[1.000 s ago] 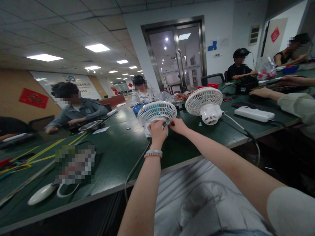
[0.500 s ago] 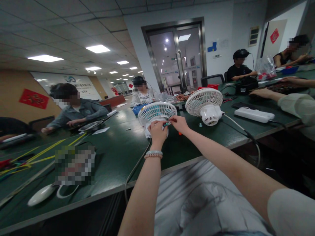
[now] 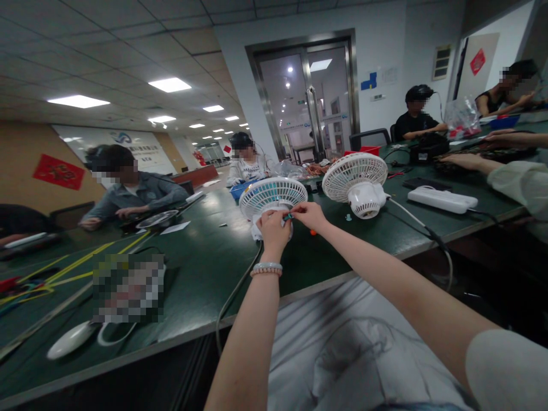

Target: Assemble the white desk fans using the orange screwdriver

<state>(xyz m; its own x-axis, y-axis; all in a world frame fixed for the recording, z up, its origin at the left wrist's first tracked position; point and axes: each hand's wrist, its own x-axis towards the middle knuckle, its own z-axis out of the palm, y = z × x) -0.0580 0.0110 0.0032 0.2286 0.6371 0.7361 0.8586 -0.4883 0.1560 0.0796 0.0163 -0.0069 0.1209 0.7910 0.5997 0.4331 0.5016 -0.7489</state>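
A white fan (image 3: pixel 273 193) stands on the green table in front of me, its grille tilted away and its rear facing me. My left hand (image 3: pixel 274 229) is closed at the fan's rear, thumb and fingers around a small teal part (image 3: pixel 288 217). From the right, my right hand (image 3: pixel 310 217) pinches at the end of that part; whatever sits between those fingertips is too small to make out. My hands hide most of the fan's motor housing. Just right of them lies a small orange piece (image 3: pixel 313 232).
A second white fan (image 3: pixel 363 191) stands to the right, beside a small pale blue piece (image 3: pixel 348 217). Further right lies a white power strip (image 3: pixel 442 199). A white oval object (image 3: pixel 71 341) is at the left near the edge. Several people work around the table.
My right fingertips have shifted slightly left and down, closing in on the teal part. My left hand and both fans stay nearly where they were.
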